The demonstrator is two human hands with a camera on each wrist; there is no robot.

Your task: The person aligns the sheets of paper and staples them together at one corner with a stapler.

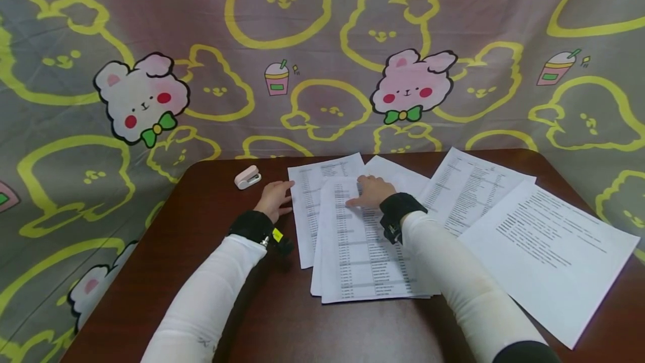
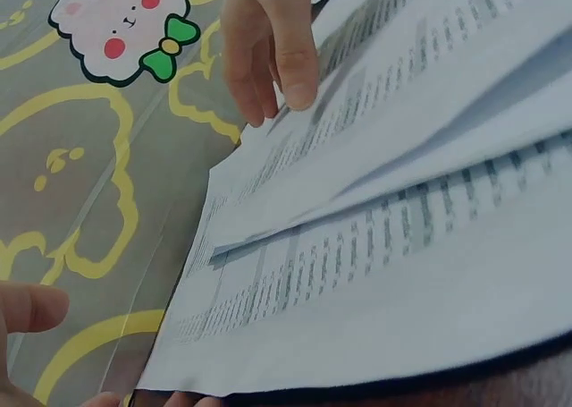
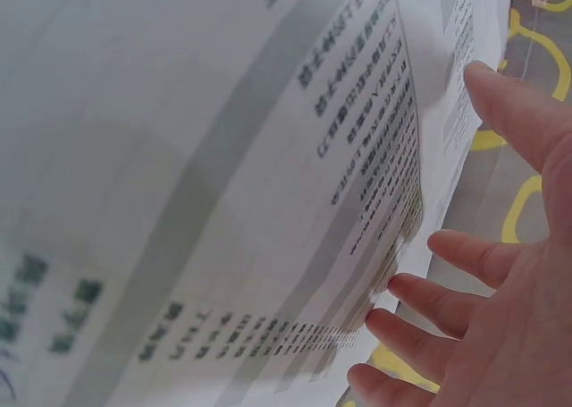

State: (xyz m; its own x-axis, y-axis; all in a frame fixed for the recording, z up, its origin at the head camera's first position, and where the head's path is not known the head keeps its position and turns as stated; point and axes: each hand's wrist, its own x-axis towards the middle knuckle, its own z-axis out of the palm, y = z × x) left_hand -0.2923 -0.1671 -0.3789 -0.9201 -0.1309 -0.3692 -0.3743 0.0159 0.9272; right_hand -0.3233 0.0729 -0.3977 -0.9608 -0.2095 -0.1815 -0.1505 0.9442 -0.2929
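Middle sheet (head view): printed list (image 1: 353, 245), my landmark here, lies on the dark counter (image 1: 282, 324) w/ more paper peeking out under it.
Left sheet: another list (image 1: 304, 217), left of the middle sheet and partly under it; overlap prob just leaves part of its print showing.
Right sheets: one list (image 1: 471, 189) right of the middle sheet, plus a text page (image 1: 544, 256) further right, overlapping that list. Both angled, so it's more a loose fan than a neat pile imo.
Back sheet: mostly hidden page (image 1: 398, 173) behind the middle sheet, print n/a from here.
Stapler: small pink one, afaict (image 1: 248, 177), left of the middle sheet, past the left sheet; prob parked there to stay off the paper.
Left hand: at the left sheet's outer edge (image 1: 274, 200), left of the middle sheet; thumb apart from fingers, no pinch visible. Looks like it's steadying that edge, tbh.
Right hand: over the top part of the middle sheet (image 1: 374, 191), fingers reaching across it.
Paper layers (left wrist view): gap shows btwn the middle sheet and the paper below, so they're not pressed flat. Left fingertips sit low at the paper's edge.
Right fingers (right wrist view): spread, thumb well apart, tips by the middle sheet's bent edge; exact contact, can't tell.
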